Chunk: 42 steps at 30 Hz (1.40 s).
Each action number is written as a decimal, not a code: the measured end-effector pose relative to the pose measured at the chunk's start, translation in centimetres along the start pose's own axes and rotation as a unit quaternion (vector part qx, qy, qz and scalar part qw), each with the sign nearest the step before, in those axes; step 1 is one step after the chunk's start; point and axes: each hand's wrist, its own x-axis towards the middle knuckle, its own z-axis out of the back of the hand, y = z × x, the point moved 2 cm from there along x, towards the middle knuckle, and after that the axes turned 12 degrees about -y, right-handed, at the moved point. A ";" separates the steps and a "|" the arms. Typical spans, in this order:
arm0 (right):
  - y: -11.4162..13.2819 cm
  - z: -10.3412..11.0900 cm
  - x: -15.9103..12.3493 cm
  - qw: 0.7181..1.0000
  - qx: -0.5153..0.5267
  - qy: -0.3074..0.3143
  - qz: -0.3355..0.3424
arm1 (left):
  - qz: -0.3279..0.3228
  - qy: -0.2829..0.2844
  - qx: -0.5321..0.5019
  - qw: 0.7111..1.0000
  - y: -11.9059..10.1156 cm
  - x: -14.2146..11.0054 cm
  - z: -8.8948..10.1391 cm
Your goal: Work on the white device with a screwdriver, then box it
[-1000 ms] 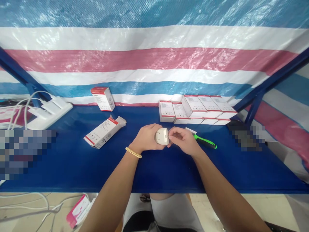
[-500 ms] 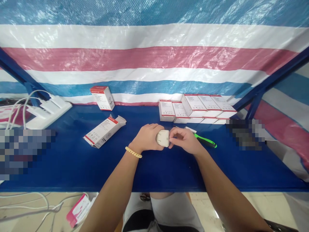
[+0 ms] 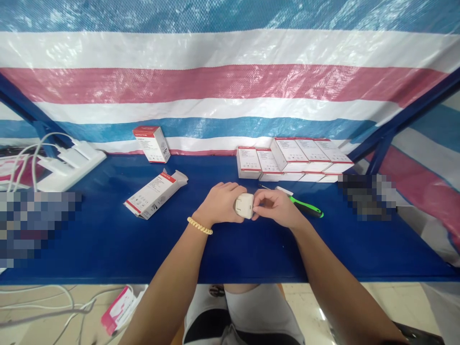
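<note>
So there's this small white plug-like device sitting dead centre over the blue table, held just above the surface. The left hand is wrapped around its left side, fingers curled shut on it, with a yellow beaded bracelet on that wrist. The right hand comes in from 3 o'clock and pinches at the device's right edge with its fingertips, so both hands are touching the thing at once.

Just past the right hand, around 2 o'clock, a green-handled screwdriver lies flat on the table, partly tucked behind the knuckles. Further out at 1 o'clock there's a row of white boxes with red tops lined up against the back, some leaning on each other. Over at 10 o'clock an opened box lies on its side with its flap loose, and one more upright box stands behind it near the striped tarp. Way off at 9 o'clock, a white power strip with chargers and cables plugged in.
</note>
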 end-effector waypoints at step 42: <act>-0.2 -1.0 0.3 0.984 0.172 -0.046 -0.029 | 0.049 -0.063 -0.056 0.995 -1.1 0.4 -0.1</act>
